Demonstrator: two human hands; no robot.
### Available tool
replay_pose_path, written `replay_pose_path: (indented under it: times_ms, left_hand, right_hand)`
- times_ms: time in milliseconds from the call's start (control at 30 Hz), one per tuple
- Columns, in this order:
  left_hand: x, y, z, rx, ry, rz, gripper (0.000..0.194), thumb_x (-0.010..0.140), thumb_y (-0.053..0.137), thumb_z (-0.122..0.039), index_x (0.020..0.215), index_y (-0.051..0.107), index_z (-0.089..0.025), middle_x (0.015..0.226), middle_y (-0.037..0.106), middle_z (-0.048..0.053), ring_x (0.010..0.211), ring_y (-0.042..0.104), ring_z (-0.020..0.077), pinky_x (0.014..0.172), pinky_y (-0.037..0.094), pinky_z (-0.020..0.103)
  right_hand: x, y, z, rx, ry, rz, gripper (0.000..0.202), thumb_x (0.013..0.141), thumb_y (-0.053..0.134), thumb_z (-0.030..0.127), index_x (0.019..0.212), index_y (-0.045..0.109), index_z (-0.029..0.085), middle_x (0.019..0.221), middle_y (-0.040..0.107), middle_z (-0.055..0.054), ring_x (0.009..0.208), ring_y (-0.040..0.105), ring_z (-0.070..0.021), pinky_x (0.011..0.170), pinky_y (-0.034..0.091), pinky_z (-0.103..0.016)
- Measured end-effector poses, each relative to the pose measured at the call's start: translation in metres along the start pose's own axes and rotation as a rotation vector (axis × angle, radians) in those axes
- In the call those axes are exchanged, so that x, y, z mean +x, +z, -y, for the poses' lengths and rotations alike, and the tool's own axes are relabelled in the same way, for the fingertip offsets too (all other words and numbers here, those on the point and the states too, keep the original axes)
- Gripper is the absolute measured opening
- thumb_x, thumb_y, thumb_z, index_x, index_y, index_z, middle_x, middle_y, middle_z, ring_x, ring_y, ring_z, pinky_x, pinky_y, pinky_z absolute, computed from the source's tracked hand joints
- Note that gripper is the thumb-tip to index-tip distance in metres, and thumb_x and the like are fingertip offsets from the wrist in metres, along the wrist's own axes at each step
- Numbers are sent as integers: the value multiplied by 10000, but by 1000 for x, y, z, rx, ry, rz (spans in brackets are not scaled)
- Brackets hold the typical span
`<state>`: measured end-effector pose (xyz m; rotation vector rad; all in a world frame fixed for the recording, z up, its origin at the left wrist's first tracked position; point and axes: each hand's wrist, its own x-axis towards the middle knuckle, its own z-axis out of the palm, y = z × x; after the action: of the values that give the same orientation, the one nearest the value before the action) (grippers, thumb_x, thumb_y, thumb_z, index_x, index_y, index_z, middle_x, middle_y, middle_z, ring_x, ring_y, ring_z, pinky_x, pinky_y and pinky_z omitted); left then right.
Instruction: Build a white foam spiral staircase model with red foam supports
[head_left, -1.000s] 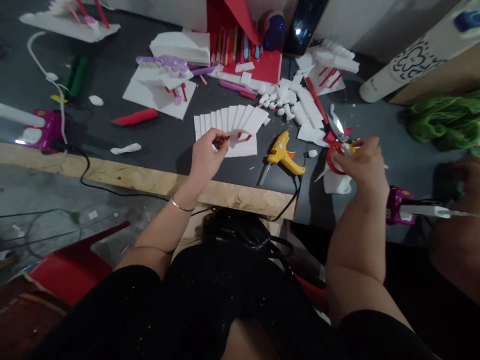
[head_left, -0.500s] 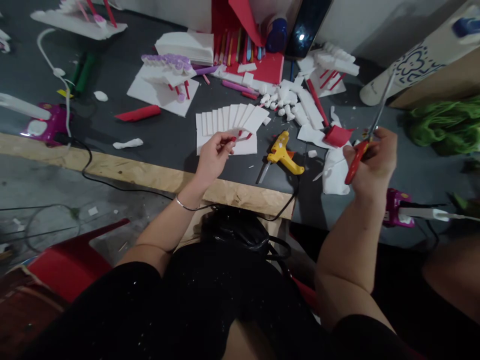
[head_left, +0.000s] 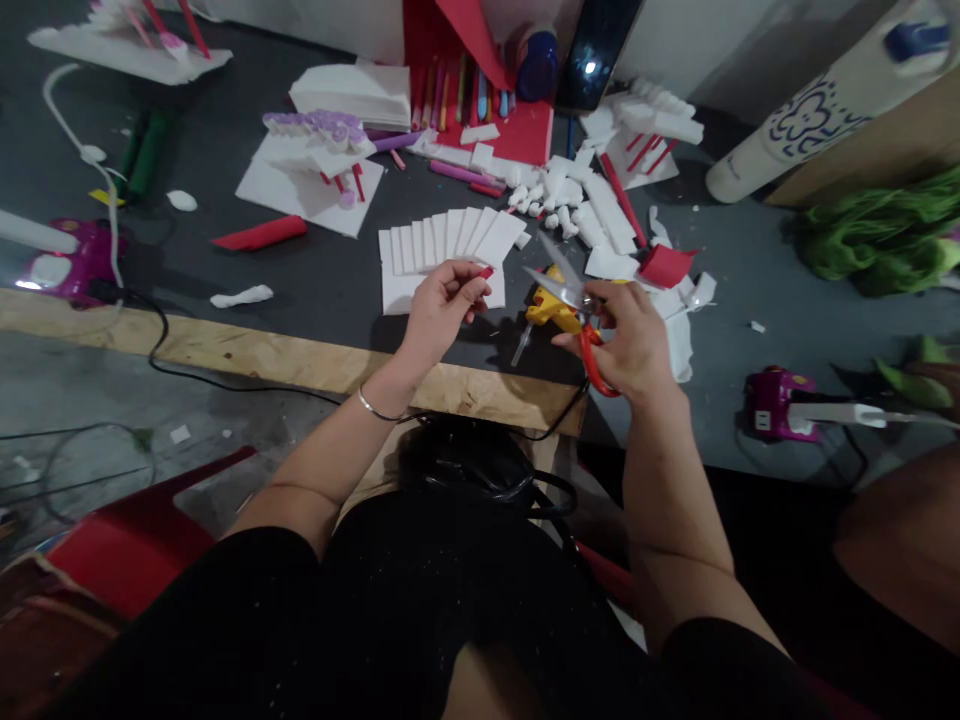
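Between the fingertips of my left hand (head_left: 444,312) is a small red piece (head_left: 486,272); its material is too small to make out. That hand hovers at the front of a white stepped model (head_left: 450,240), whose thin white slabs fan out over a white base. My right hand (head_left: 634,340) grips scissors (head_left: 591,355) by their red handles. Their blades are spread and point left toward the red piece, apart from it. Below the scissors lies a yellow hot glue gun (head_left: 546,308), partly covered by the blades and my right hand.
White scraps (head_left: 559,195) and a red paper piece (head_left: 667,266) lie behind my right hand. A model with a purple top (head_left: 319,140) stands back left. Purple power adapters (head_left: 780,405) sit at both sides. A black cable (head_left: 225,375) runs along the wooden edge (head_left: 300,350).
My right hand has swung left and down with the scissors, from beside the white bottle to above the glue gun; the blades are now spread. My left hand shifted slightly right with the red piece.
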<state>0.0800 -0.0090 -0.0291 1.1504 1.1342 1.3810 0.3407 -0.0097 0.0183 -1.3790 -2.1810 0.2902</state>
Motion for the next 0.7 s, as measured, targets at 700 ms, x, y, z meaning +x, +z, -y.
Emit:
replay_pose_path:
  times_ms: [700]
  left_hand:
    - [-4, 14, -1, 12, 12, 112, 363, 890, 767, -591, 912, 698, -236, 756, 700, 7, 624, 678, 129, 499, 468, 235]
  right_hand:
    - [-9, 5, 26, 6, 5, 128, 591, 922, 645, 678, 1298, 737, 231, 983, 714, -104, 756, 657, -213, 700, 533, -353]
